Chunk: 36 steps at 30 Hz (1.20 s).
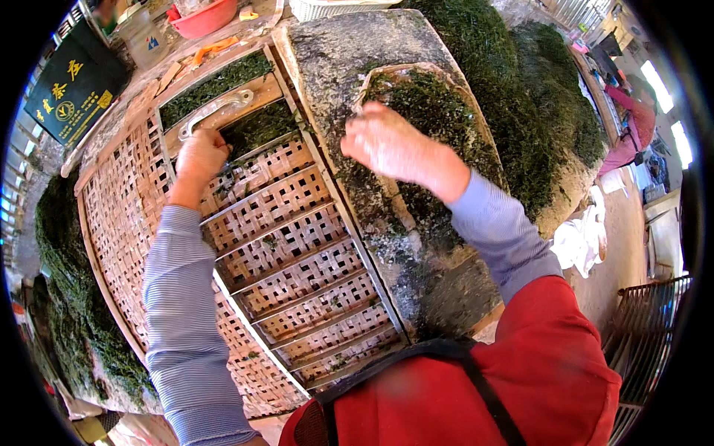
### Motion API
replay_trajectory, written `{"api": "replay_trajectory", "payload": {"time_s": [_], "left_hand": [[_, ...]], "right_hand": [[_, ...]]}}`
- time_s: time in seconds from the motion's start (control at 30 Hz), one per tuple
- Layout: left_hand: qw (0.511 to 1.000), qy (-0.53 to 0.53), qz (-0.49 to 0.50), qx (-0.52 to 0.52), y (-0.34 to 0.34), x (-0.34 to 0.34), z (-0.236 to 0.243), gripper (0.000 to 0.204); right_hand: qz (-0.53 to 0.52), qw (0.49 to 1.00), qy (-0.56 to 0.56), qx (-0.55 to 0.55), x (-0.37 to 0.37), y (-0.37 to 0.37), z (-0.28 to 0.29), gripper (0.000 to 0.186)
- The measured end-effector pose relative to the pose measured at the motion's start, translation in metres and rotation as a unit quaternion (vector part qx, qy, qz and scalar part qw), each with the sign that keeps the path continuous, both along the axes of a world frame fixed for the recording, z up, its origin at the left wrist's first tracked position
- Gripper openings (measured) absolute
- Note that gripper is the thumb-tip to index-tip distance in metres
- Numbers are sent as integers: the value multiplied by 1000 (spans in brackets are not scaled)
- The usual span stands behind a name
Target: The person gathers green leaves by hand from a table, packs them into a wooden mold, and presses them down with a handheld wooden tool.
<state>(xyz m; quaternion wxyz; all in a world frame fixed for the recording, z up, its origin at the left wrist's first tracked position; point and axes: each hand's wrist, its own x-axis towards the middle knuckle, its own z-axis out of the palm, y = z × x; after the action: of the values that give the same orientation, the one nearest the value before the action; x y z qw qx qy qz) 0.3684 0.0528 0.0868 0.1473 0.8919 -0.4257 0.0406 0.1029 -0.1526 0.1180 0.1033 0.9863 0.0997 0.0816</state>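
Note:
My left hand [201, 160] is closed at the upper left of a divided frame [260, 334] lying on a woven bamboo mat [123, 193]; what it holds is hidden. Beside it is a pale handled tool [216, 110] on a wooden strip, between compartments of dark green shredded material [256, 130]. Lower compartments show mostly bare weave with scattered green bits. My right hand [387, 145], blurred, with curled fingers, is over a worn stone-like slab [338, 56] bearing green material and a wooden-edged outline [394, 201]; whether it holds anything is unclear.
Green heaps [535, 104] lie right and left. A red basin [204, 22], white basket [335, 7] and dark green sign [74, 82] are at the back. A co-worker [632, 123] is at far right, near a white bag [584, 238]; a metal rack [636, 342] stands lower right.

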Motion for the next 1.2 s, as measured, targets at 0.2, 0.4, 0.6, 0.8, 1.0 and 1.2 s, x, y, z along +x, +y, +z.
{"api": "replay_trajectory", "payload": {"time_s": [0.2, 0.4, 0.6, 0.8, 1.0, 1.2], "left_hand": [[936, 305, 68, -162, -3, -1, 56, 14], [864, 406, 1, -297, 14, -6, 65, 30], [965, 83, -225, -104, 28, -32, 16, 54], [980, -68, -165, -86, 28, -58, 5, 40], [960, 210, 12, -182, 13, -26, 5, 19], [946, 209, 64, -239, 16, -12, 21, 17]], "right_hand": [[10, 1000, 1, -7, -45, 27, -19, 13], [-126, 955, -181, 197, -40, -24, 0, 12], [-182, 980, -84, 15, -42, -28, -21, 23], [-117, 906, -304, 269, 16, -13, 25, 10], [-8, 861, -169, 480, 117, 46, 25, 24], [-41, 988, -69, 135, 121, 69, -12, 31]]}}
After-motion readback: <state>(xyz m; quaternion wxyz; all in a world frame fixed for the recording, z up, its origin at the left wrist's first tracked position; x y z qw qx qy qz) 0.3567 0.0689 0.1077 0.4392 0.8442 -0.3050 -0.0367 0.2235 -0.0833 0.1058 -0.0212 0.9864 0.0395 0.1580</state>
